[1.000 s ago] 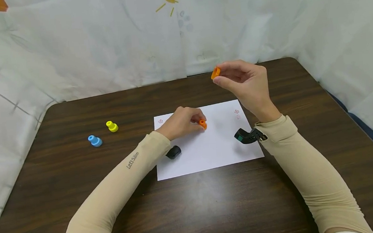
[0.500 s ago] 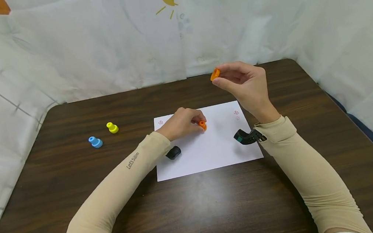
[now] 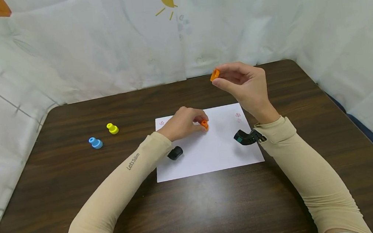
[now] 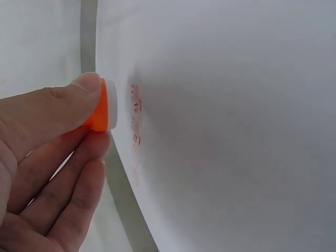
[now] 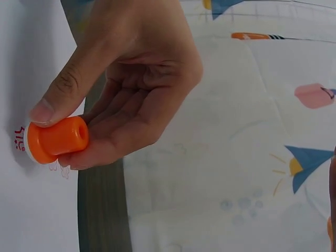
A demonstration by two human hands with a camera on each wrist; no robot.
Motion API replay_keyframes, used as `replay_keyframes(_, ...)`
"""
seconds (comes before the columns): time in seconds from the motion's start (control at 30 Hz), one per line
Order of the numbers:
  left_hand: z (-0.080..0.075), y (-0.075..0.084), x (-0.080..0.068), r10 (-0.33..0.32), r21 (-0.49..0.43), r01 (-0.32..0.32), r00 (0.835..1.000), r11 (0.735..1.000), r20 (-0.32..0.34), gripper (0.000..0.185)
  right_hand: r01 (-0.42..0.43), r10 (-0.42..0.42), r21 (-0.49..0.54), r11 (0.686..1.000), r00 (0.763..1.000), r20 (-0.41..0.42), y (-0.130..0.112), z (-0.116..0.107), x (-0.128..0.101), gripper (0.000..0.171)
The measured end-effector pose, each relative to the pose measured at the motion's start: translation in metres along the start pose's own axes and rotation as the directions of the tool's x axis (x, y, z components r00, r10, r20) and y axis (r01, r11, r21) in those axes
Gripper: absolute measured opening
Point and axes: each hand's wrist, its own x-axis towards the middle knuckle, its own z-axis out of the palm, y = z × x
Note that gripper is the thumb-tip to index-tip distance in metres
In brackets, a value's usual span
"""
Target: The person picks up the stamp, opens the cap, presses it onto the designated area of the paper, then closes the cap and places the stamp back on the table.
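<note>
My left hand pinches a small orange stamp over a white sheet of paper. In the left wrist view the stamp's white end faces the paper, right by its surface. The right wrist view looks across at that same stamp, its hollow top showing, with the left hand's thumb and fingers round it. Raised above the table's far side, my right hand holds an orange cap between thumb and fingertips. Small red prints mark the paper's far right corner, others its far left.
A yellow stamp and a blue stamp stand on the dark wooden table left of the paper. White patterned curtains rise behind and beside the table. Black wrist cameras hang under both wrists.
The left hand with its stamp has shifted slightly right, and the paper's far edge has shifted slightly with it. The right hand keeps holding the cap in nearly the same place.
</note>
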Motion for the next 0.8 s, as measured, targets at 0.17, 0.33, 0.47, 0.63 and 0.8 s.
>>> replay_keyframes(0.17,-0.005,0.000,-0.003,0.004,0.001,-0.004,0.999,1.000,-0.053,0.028,-0.003,0.003,0.000,1.000,1.000,0.007,0.001,-0.001,0.000,0.028)
replay_keyframes(0.33,-0.008,-0.003,-0.006,0.008,0.002,-0.008,0.996,1.000,-0.087,0.028,-0.005,0.005,0.004,1.000,1.000,0.011,0.001,-0.002,0.000,0.028)
replay_keyframes(0.47,-0.010,-0.005,-0.009,0.008,0.003,-0.007,0.994,1.000,-0.109,0.027,-0.010,0.010,0.004,1.000,1.000,0.013,0.002,-0.003,-0.001,0.027)
replay_keyframes(0.63,-0.011,-0.010,-0.013,0.000,-0.008,-0.001,0.990,1.000,-0.139,0.028,-0.019,0.019,0.005,1.000,1.000,0.019,0.002,-0.004,-0.001,0.026)
replay_keyframes(0.8,-0.010,-0.014,-0.018,-0.003,-0.010,0.001,0.985,1.000,-0.172,0.029,-0.029,0.028,0.012,1.000,0.999,0.030,0.003,-0.005,-0.002,0.026)
